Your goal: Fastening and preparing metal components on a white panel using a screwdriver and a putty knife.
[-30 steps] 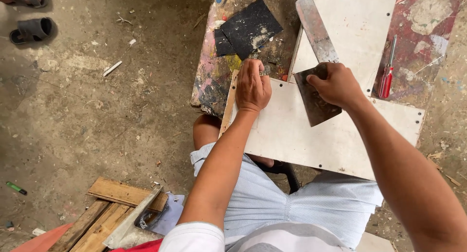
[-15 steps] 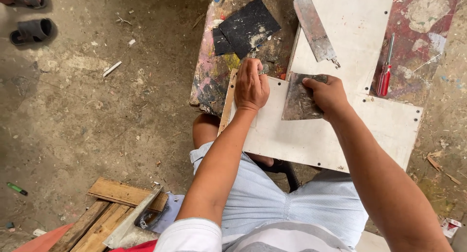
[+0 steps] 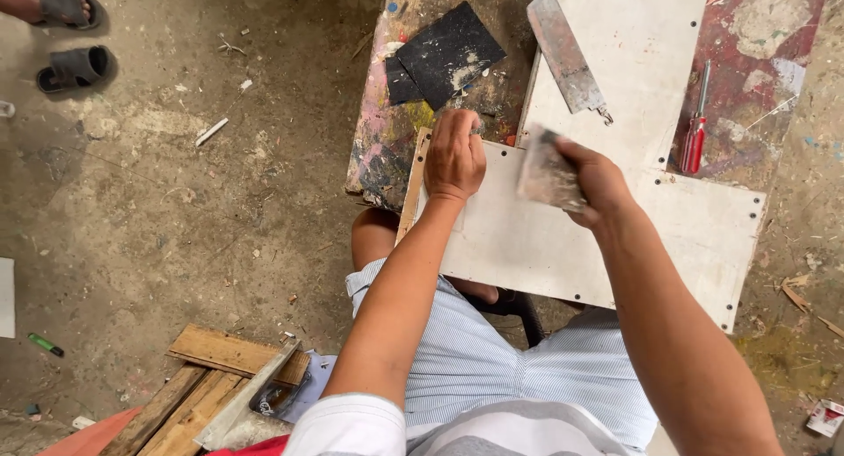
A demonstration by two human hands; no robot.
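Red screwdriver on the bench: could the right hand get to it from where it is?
Probably yes. The red screwdriver lies uncovered beside the white board, with nothing between it and the right hand; but that hand already grips a sanding pad.

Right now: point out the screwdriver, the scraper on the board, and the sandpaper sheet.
screwdriver (image 3: pixel 694 145), head view, red handle
scraper (image 3: pixel 565 53), head view, middle of blade
sandpaper sheet (image 3: pixel 448 51), head view, centre of black sheet
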